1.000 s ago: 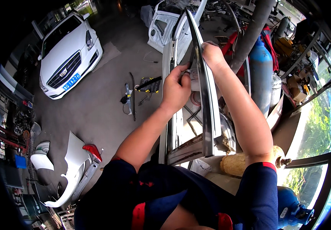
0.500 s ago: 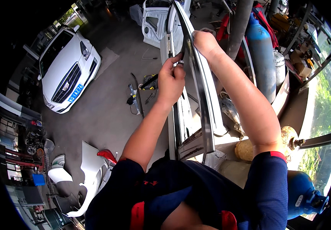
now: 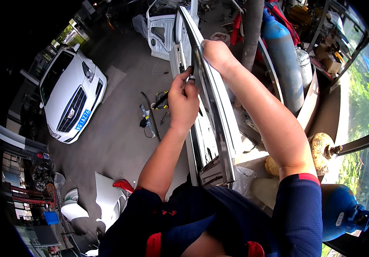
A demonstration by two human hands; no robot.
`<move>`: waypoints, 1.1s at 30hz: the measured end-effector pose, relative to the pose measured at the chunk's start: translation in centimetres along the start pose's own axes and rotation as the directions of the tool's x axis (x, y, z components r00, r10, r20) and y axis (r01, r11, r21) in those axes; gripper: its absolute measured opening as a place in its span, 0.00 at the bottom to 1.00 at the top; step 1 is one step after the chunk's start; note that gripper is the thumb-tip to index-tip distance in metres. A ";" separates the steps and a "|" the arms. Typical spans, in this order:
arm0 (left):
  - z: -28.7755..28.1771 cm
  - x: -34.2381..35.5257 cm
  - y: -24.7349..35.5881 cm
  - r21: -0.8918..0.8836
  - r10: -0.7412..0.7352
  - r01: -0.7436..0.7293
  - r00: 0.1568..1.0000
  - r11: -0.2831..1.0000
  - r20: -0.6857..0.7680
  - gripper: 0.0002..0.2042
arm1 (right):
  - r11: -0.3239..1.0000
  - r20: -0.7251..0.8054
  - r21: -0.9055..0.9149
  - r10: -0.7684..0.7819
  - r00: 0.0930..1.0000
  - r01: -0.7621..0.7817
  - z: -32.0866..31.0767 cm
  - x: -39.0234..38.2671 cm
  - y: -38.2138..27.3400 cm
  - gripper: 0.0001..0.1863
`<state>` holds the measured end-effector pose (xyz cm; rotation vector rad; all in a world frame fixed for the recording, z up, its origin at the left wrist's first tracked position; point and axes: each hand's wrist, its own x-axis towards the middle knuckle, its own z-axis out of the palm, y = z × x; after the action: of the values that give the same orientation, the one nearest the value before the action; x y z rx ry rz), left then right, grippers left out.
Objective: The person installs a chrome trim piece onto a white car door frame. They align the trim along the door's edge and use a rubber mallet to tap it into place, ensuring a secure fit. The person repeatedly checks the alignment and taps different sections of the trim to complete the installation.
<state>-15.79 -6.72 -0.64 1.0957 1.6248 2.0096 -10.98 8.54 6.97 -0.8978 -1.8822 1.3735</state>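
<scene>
A white car door point(image 3: 232, 136) with dark and bright trim along its window edge stands on end before me, running away from my body. My left hand point(image 3: 183, 100) is at its inner, left side. Thumb and forefinger pinch a small dark piece with a shiny metal band point(image 3: 191, 78), close against the window frame; its kind is unclear. On the outer, right side, my right hand point(image 3: 217, 55) is closed at the door's edge near the far end. Its fingertips are partly hidden there.
Another bare white door point(image 3: 161, 36) stands beyond. Blue gas cylinders point(image 3: 283, 60) and a post point(image 3: 252, 34) are at the right. Left are a white car point(image 3: 71, 94), a window regulator point(image 3: 148, 120) on the floor, and white body panels point(image 3: 107, 192) near my left elbow.
The whole view has shifted a little, with the door and both hands appearing farther left. Both hands keep nearly the same places on the door, and the left still pinches the small dark piece.
</scene>
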 end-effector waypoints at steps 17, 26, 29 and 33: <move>-0.4 0.6 -1.5 0.069 0.097 -0.100 0.995 0.993 0.032 0.14 | 0.987 0.071 0.113 0.108 0.992 -0.115 -0.1 0.0 0.7 0.21; 1.6 -0.8 3.3 -0.104 -0.167 0.166 0.986 0.981 -0.002 0.15 | 1.000 0.050 -0.004 0.019 0.999 -0.019 -0.6 -0.7 0.7 0.21; 1.0 -0.6 1.7 0.040 -0.048 0.047 0.999 0.998 0.022 0.15 | 0.976 0.050 0.151 0.152 0.987 -0.158 -0.9 -1.4 0.2 0.21; -0.1 0.4 -3.3 -0.064 0.079 -0.079 0.997 0.995 -0.003 0.15 | 1.000 0.021 -0.019 0.000 1.000 0.000 0.9 -0.1 0.8 0.22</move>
<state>-16.75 -5.54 -3.55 1.1530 1.5280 2.0969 -11.49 8.13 6.00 -0.8963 -1.9140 1.3719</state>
